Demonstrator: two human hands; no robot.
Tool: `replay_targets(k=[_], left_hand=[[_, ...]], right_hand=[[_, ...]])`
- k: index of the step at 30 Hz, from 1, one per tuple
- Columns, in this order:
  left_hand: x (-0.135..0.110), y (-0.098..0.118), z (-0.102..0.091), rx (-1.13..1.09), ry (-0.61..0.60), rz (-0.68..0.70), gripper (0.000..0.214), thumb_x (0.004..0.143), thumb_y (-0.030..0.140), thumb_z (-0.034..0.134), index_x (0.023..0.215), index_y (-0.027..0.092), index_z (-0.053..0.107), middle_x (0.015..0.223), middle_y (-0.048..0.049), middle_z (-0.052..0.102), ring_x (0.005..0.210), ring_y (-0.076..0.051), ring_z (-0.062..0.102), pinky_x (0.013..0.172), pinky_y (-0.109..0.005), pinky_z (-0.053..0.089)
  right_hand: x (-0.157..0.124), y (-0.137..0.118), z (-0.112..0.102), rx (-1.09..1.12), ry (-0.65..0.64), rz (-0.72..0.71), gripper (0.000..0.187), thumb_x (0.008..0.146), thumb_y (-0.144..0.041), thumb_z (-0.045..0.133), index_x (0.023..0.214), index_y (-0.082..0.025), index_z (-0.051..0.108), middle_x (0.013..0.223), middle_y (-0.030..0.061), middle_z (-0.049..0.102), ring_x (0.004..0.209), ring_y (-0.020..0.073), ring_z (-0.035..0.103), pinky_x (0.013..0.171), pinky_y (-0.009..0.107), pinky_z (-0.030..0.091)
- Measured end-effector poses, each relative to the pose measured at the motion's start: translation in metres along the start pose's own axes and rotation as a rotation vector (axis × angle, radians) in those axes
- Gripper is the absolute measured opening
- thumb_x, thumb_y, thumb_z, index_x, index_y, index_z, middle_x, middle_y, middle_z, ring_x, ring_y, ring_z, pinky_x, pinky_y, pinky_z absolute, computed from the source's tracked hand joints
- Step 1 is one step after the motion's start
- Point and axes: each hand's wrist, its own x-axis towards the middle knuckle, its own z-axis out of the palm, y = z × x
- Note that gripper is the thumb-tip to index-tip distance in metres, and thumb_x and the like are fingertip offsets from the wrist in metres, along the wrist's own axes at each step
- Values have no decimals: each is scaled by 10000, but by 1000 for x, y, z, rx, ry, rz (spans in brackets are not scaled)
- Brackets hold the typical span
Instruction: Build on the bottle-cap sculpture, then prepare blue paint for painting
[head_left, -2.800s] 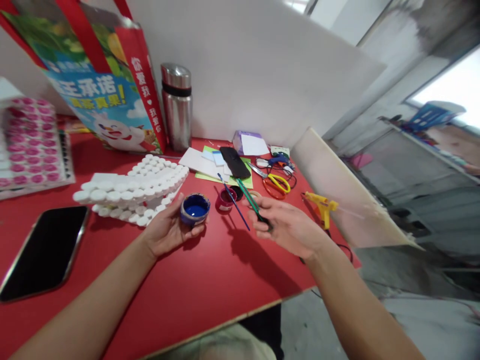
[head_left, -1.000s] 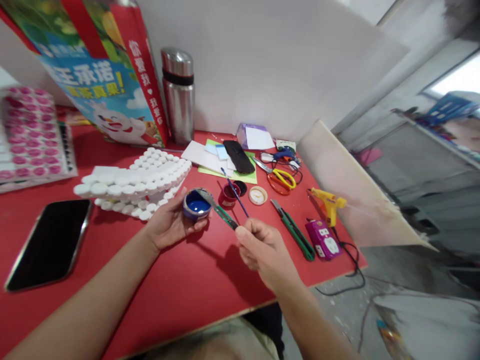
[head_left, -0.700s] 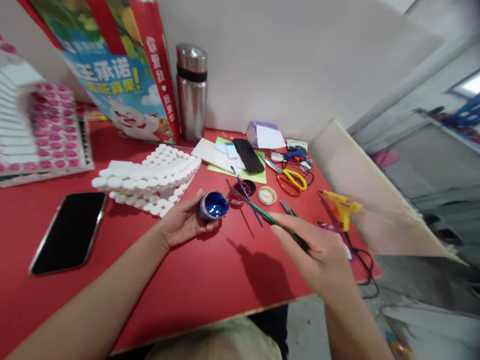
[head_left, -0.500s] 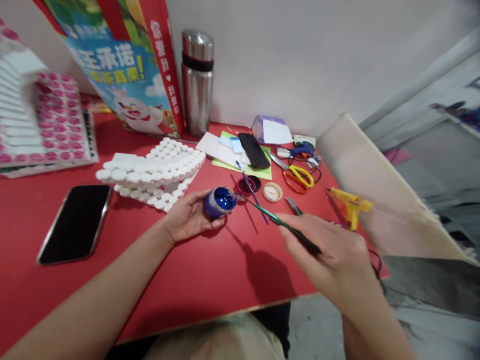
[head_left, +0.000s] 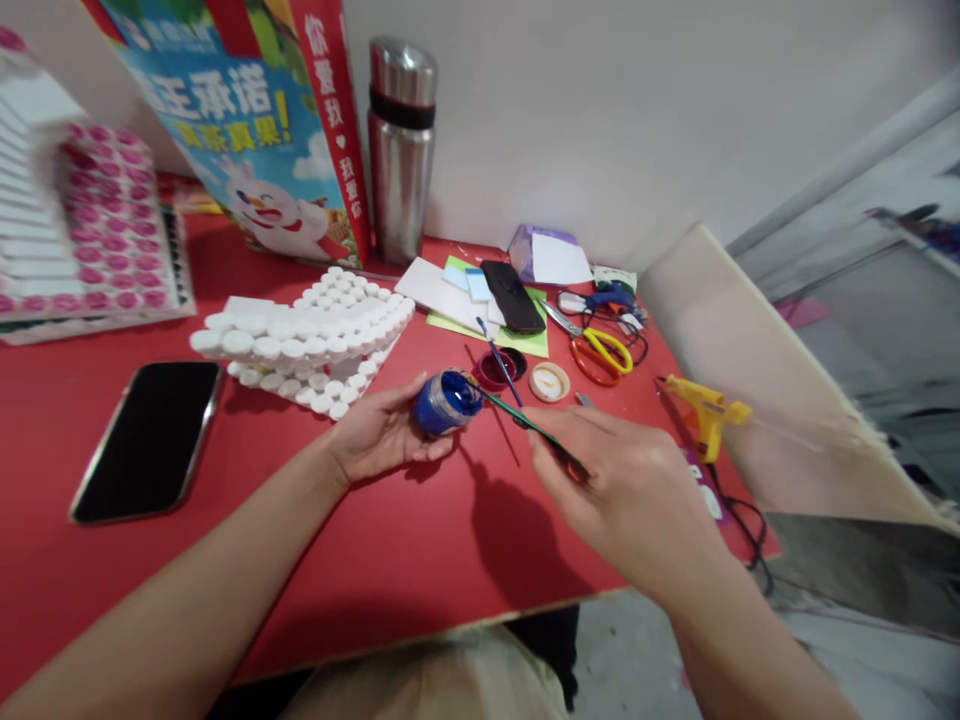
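Note:
My left hand [head_left: 382, 435] is closed round a small jar of blue paint [head_left: 439, 408], tilted so its mouth faces right. In my right hand [head_left: 615, 480] is a green-handled paintbrush [head_left: 529, 418], its tip at the rim of the jar's mouth. Just behind the jar sits a pot of dark red paint [head_left: 491, 372] with a second, blue paintbrush [head_left: 499, 358] lying over it. Beside that pot is a round pale lid [head_left: 550, 382]. To the left of the jar stands a structure of white round pieces [head_left: 300, 335].
On the red table [head_left: 390, 570] lie a phone [head_left: 150, 440], scissors [head_left: 600, 350], a dark case [head_left: 514, 297] on papers, and a yellow glue gun [head_left: 705, 408] with a cord. A steel flask [head_left: 403, 150] and a printed bag [head_left: 247, 150] stand at the back. A pale board [head_left: 780, 400] edges the right side.
My right hand has moved left, bringing the brush tip to the jar's mouth. The blue paint jar in my left hand has tipped further to the right.

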Motion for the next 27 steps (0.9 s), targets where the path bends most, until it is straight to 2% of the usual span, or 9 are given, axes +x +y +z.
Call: replay_targets(k=[8, 15, 20, 23, 27], left_hand=[[0, 0, 0, -42, -9, 4, 367, 1049, 314, 470, 1196, 98, 729, 961, -203, 772, 610, -203, 685, 538, -278, 533], [-1, 0, -4, -36, -4, 14, 374, 1051, 320, 479, 1196, 94, 738, 991, -202, 776, 646, -213, 714, 552, -283, 560], [-2, 3, -2, -47, 81, 14, 363, 1055, 278, 463, 1176, 91, 750, 971, -200, 781, 715, -232, 746, 563, -286, 592], [-1, 4, 1, -58, 133, 7, 350, 1050, 263, 469, 1136, 87, 759, 959, -194, 784, 730, -242, 755, 540, -286, 594], [-1, 3, 1, -44, 139, 3, 349, 1050, 266, 471, 1118, 85, 761, 947, -193, 787, 704, -235, 750, 510, -269, 575]], right_hand=[[4, 0, -3, 15, -71, 46, 226, 952, -198, 551, 948, -169, 775, 807, 73, 775, 699, 201, 722, 628, 305, 471], [7, -6, -1, 4, -103, 91, 233, 952, -212, 550, 989, -169, 776, 763, 46, 743, 636, 198, 677, 606, 324, 415], [14, -5, -7, 43, -140, 109, 228, 948, -200, 553, 916, -174, 777, 778, 55, 754, 685, 192, 684, 636, 311, 423], [18, -3, -11, 58, -170, 116, 223, 931, -177, 561, 877, -185, 777, 730, 37, 745, 640, 176, 659, 610, 304, 403], [23, -3, -13, 55, -200, 115, 226, 933, -178, 559, 841, -189, 766, 700, 31, 730, 626, 173, 642, 599, 303, 381]])
